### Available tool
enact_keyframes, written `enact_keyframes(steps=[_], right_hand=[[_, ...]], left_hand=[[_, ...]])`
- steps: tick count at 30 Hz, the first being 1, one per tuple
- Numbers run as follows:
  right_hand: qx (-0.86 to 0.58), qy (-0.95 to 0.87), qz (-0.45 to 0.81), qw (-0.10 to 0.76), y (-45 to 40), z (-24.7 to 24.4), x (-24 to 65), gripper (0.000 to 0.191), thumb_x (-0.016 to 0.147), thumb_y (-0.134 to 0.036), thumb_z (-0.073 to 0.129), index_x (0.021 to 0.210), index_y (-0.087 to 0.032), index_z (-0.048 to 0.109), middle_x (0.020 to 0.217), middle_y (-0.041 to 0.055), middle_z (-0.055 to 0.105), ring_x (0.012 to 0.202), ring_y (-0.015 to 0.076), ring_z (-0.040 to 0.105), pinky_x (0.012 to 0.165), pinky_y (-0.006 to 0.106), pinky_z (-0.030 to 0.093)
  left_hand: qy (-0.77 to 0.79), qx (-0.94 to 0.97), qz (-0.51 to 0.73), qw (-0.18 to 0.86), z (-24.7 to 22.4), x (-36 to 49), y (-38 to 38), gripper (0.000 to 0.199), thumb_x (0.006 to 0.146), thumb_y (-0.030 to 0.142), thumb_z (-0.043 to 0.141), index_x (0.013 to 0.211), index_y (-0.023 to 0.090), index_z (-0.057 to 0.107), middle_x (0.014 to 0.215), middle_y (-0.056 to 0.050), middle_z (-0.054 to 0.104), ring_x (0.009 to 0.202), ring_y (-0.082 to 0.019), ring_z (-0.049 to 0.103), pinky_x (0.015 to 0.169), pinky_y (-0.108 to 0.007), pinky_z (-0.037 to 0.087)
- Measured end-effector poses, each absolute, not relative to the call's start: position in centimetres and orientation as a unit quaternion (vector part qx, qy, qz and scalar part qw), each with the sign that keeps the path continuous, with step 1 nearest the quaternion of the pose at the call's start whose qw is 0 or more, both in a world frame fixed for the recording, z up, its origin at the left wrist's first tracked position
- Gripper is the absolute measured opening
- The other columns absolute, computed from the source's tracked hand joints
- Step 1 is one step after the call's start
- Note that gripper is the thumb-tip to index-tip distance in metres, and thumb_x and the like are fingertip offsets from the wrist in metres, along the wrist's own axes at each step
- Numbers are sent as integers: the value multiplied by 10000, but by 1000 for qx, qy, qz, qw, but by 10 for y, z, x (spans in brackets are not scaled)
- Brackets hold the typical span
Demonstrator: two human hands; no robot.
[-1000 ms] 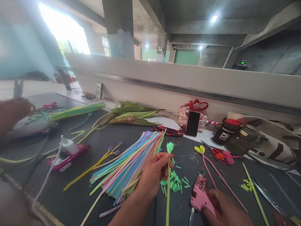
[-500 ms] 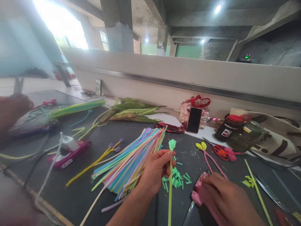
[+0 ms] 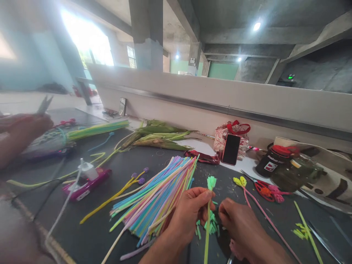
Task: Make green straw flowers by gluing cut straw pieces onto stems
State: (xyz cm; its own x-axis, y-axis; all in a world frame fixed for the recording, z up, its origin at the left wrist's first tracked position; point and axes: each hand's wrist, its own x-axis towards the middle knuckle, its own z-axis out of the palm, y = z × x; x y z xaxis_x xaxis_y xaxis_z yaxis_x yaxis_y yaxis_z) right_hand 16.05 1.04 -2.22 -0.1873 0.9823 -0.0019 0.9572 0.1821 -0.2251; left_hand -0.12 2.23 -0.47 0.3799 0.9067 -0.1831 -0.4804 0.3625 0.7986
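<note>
My left hand (image 3: 194, 205) is closed around a long yellow-green pipe cleaner stem (image 3: 207, 234), just under the light-green tuft (image 3: 211, 182) at its top. Close by on the right, my right hand (image 3: 239, 220) has its fingers curled together; whatever lies between the fingertips is hidden. Short green pipe cleaner pieces (image 3: 212, 225) lie on the table below both hands. Partly covered by my right hand is a tool with a pink-wrapped handle (image 3: 235, 249), its metal part showing at the bottom edge.
Left of my hands spreads a bundle of pastel pipe cleaners (image 3: 154, 201). A magenta glue device (image 3: 88, 183), corn husks (image 3: 159, 135), a phone (image 3: 231, 148), red-handled scissors (image 3: 264, 190) and a black bottle (image 3: 271, 161) surround it. Another person's hand (image 3: 30, 128) holds a pointed metal tool at far left.
My right hand has moved from the pink-handled tool up and left, close to the stem and over the green pieces. My left hand keeps its hold. The view has shifted slightly.
</note>
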Motion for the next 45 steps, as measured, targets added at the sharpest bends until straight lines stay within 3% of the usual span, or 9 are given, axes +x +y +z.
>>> enact_keyframes(steps=[4,7,9,12,17,22,28,35,45], right_hand=[[-613,-703,271,237,8,-1,166,128,776,-258,431,667,-214,479,571,-50,493,531,111,472,478,202,325],[-568,-592,425,383,4,14,167,125,724,-289,524,831,-224,532,603,-61,505,515,101,463,468,202,343],[-547,-558,451,431,2,22,166,219,719,-329,553,906,-215,562,556,-60,526,485,94,458,462,198,347],[-540,-531,460,463,-2,29,158,197,710,-370,589,791,-192,613,455,-53,526,431,74,421,425,174,314],[-528,-429,479,555,-2,34,144,236,554,-327,735,740,-209,650,605,-20,629,492,87,529,430,169,346],[-523,-442,426,591,4,28,142,111,533,-279,735,572,-203,665,641,-30,608,551,81,506,495,155,380],[-545,-485,386,564,9,22,145,54,536,-270,706,560,-227,682,707,-11,589,706,150,526,626,207,416],[-539,-519,373,549,12,14,147,74,547,-289,700,552,-218,678,738,17,575,755,194,532,645,256,428],[-543,-520,367,548,13,7,145,55,613,-277,690,621,-229,666,806,-1,543,818,171,507,659,218,402]], left_hand=[[322,336,455,759,-6,0,22,203,691,313,604,678,112,589,498,21,569,296,-12,374,301,-135,235],[328,325,443,768,-7,2,21,213,664,325,625,661,115,584,481,24,563,289,-22,382,296,-143,249],[333,320,433,774,-7,3,20,231,641,340,641,649,115,585,471,24,559,288,-29,388,294,-148,255],[345,319,418,778,-7,4,20,267,616,371,657,644,114,588,464,20,562,286,-30,388,296,-150,251],[349,315,419,777,-9,6,19,265,630,380,638,621,123,573,435,28,537,282,-27,371,294,-144,233],[348,320,398,786,-8,7,17,264,632,374,630,582,125,557,421,24,521,283,-40,378,286,-152,249],[352,319,421,773,-5,8,13,277,652,369,605,544,121,542,379,41,459,281,-25,321,300,-152,205],[336,320,433,772,-2,9,13,287,651,364,596,511,123,531,368,40,455,273,-26,317,296,-163,179],[353,341,425,760,0,9,13,267,668,315,552,478,129,523,368,39,454,266,-29,305,290,-175,181]])
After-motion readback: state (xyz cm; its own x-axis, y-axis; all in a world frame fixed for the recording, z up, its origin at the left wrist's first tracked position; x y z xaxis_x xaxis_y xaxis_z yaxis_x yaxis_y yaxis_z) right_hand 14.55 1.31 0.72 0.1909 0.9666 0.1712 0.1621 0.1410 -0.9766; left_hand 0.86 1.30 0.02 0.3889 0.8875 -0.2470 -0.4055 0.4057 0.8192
